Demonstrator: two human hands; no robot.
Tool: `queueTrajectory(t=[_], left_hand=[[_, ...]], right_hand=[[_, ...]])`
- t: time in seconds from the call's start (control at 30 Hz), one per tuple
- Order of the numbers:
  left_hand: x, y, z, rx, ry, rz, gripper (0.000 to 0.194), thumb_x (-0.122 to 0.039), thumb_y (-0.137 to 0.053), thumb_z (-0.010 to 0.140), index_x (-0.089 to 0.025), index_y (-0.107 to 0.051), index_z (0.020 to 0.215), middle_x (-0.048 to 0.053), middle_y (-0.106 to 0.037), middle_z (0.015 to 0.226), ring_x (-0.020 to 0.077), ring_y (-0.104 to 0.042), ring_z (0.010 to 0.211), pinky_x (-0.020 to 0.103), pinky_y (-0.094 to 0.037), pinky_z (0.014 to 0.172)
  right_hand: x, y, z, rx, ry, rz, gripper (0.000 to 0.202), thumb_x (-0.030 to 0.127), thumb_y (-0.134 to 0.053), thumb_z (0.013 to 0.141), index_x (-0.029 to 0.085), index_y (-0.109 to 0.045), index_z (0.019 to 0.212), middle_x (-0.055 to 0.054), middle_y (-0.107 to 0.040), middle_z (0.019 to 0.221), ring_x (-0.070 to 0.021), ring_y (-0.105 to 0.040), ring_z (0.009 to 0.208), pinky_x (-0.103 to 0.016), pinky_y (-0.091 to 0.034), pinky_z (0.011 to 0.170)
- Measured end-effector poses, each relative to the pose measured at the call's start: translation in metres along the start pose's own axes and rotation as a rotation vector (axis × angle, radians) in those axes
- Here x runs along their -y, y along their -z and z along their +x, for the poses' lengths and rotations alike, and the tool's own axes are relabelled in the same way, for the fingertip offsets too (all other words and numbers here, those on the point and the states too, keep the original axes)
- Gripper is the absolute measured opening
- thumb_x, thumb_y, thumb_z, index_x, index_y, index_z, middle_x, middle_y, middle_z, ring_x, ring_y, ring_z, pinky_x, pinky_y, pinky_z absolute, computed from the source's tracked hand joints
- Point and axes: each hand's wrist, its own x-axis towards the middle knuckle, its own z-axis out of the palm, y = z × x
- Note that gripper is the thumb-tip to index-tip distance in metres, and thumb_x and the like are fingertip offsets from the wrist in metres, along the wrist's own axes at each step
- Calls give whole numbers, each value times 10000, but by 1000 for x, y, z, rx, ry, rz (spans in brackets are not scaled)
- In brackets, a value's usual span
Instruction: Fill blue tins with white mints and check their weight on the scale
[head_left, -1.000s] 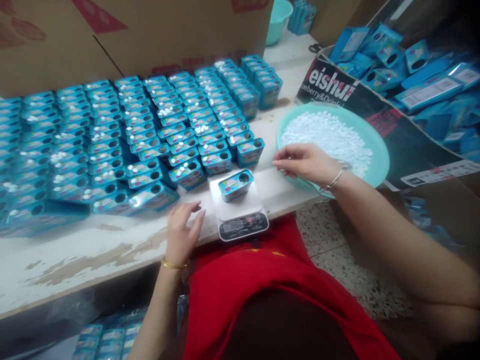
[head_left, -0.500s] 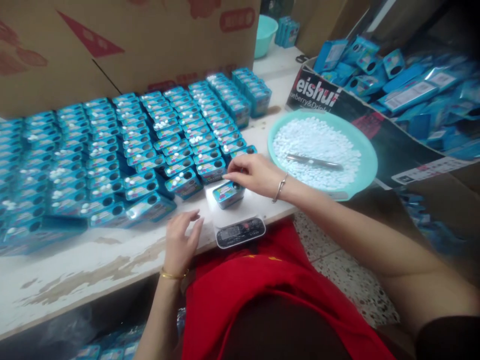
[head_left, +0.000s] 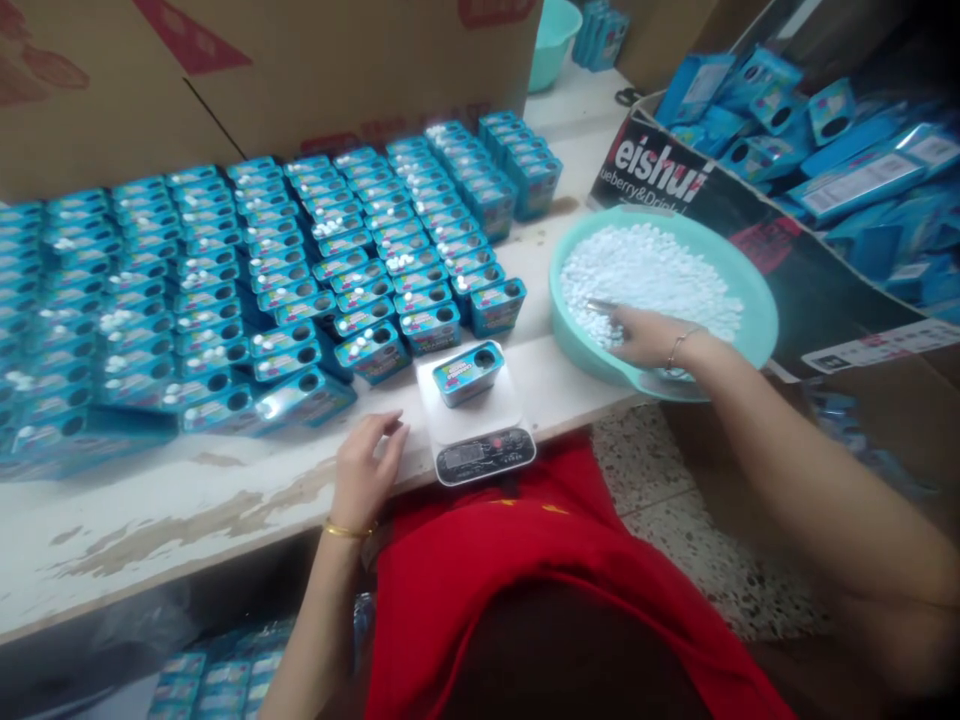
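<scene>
My left hand rests on the table edge left of the scale, fingers loosely bent and thumb apart, holding nothing. On the white digital scale stands one blue box with a dark round hole in its top. My right hand is down in the turquoise basin, fingers bent into the small white pellets. The end of a slim metal tool shows beside its fingers. The hand covers the rest, so whether it grips the tool or pellets is hidden.
Rows of blue boxes cover the table's left and back, many with white pellets on top. Behind them stands a large cardboard carton. At the right, a black printed carton holds a heap of blue boxes. Another turquoise bowl sits at the back.
My right hand has left the blue box on the scale and moved right into the basin of pellets, over the metal tool. My left hand stays put. The view has shifted slightly.
</scene>
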Motion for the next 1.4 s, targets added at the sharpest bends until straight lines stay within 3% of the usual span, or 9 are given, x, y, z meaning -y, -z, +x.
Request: queueTrajectory(t=[0.17, 0.4, 0.6, 0.73, 0.87, 1.03, 1.17, 1.27, 1.4], left_hand=[[1, -1, -1, 10, -2, 0, 229, -308, -517, 908, -159, -636, 1035, 62, -658, 888, 164, -614, 831, 310, -482, 802], [7, 0, -6, 17, 22, 12, 229, -317, -522, 906, -163, -636, 1031, 63, -658, 900, 167, -617, 842, 316, -484, 814], [4, 0, -5, 14, 10, -3, 232, -316, -521, 908, -161, -634, 1038, 69, -661, 910, 172, -619, 851, 324, -487, 821], [3, 1, -6, 11, 0, 4, 230, -313, -519, 910, -161, -631, 1041, 71, -661, 919, 174, -621, 858, 322, -485, 823], [7, 1, -10, 14, 7, 9, 231, -316, -522, 910, -162, -627, 1046, 71, -661, 924, 175, -620, 861, 325, -487, 824], [8, 0, -13, 18, 19, 3, 234, -326, -522, 910, -163, -629, 1039, 73, -665, 939, 176, -623, 871, 327, -494, 829], [5, 0, -11, 31, 34, -9, 248, -341, -496, 918, -168, -626, 1040, 78, -662, 931, 181, -622, 872, 339, -497, 826], [4, 0, -10, 32, 38, -17, 251, -343, -485, 922, -170, -625, 1039, 78, -659, 922, 183, -618, 871, 344, -496, 827], [6, 1, -11, 31, 44, -15, 245, -345, -486, 920, -177, -624, 1034, 73, -658, 924, 184, -620, 874, 340, -496, 830]], right_hand=[[9, -1, -5, -18, -100, -84, 265, 237, -571, 796, 139, -702, 1004, -130, -699, 884, -268, -626, 833, -389, -466, 756], [10, 17, -17, -195, -134, 78, 188, 208, -581, 791, 152, -723, 899, -107, -682, 790, -279, -640, 830, -422, -465, 776], [94, 37, -40, -165, 187, 603, 165, 310, -640, 783, 195, -695, 888, -30, -662, 720, -157, -587, 634, -315, -481, 613], [146, 38, -43, -52, 413, 544, 126, 233, -620, 799, 164, -696, 872, -18, -656, 731, -133, -564, 648, -283, -450, 625], [171, 35, -38, 1, 449, 323, 138, 155, -638, 793, 145, -703, 915, -33, -666, 791, -141, -567, 718, -274, -437, 686], [181, 32, -34, 4, 445, 154, 179, 136, -659, 787, 163, -698, 959, -71, -670, 929, -186, -584, 864, -298, -448, 796], [185, 32, -34, -14, 483, 199, 139, 97, -629, 785, 163, -699, 886, -68, -660, 928, -189, -584, 894, -310, -446, 831], [177, 33, -33, -52, 445, 427, 121, 109, -617, 800, 165, -689, 880, -26, -635, 771, -155, -579, 759, -301, -469, 745], [144, 33, -32, -25, 247, 941, 176, 329, -664, 817, 163, -667, 877, -16, -622, 686, -125, -576, 629, -278, -486, 588]])
